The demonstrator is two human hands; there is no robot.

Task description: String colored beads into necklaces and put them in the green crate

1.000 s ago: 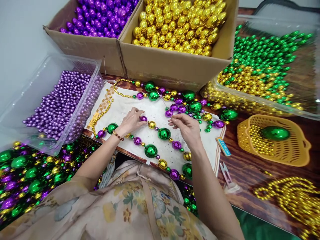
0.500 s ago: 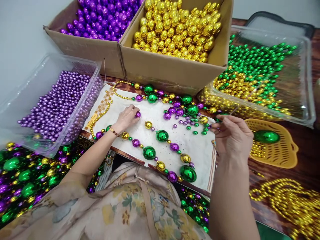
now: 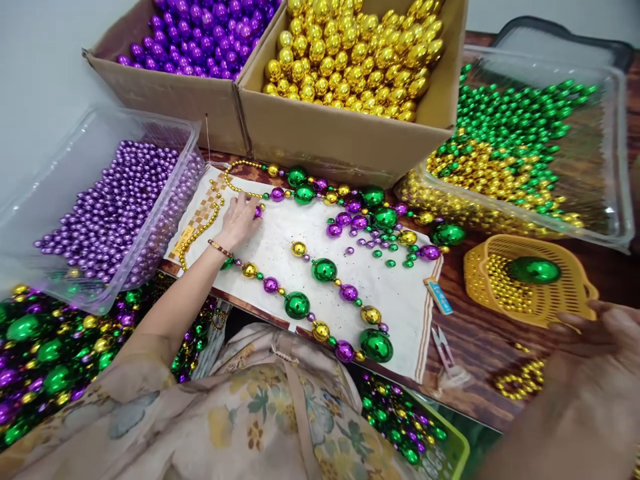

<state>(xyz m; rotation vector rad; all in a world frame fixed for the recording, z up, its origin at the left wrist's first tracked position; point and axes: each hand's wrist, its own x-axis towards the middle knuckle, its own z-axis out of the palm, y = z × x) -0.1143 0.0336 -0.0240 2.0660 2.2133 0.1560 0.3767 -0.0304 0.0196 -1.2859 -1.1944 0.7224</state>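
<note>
My left hand [image 3: 239, 223], with a beaded bracelet at the wrist, is closed on a purple bead [image 3: 258, 211] above the white cloth [image 3: 260, 257]. My fingertips are close to the gold bead chain [image 3: 234, 164] at the cloth's back left. At the right edge, my right hand [image 3: 607, 343] is blurred, its fingers drawn together; what they hold cannot be made out. A bead strand of green, purple and gold balls [image 3: 298, 305] curves along the front of the cloth. Another strand [image 3: 304, 194] runs along the back, with loose small beads [image 3: 377, 254] near it.
Cardboard boxes of purple [image 3: 165, 83] and gold balls [image 3: 340, 117] stand behind. Clear tubs hold small purple beads [image 3: 110, 207] and green and gold beads [image 3: 520, 127]. A yellow basket [image 3: 575, 293], thread snips [image 3: 443, 347] and gold chains [image 3: 520, 381] lie to the right.
My right hand has swung from the cloth's right edge out to the far right and nearer to me. My left hand has shifted left and back with the purple bead.
</note>
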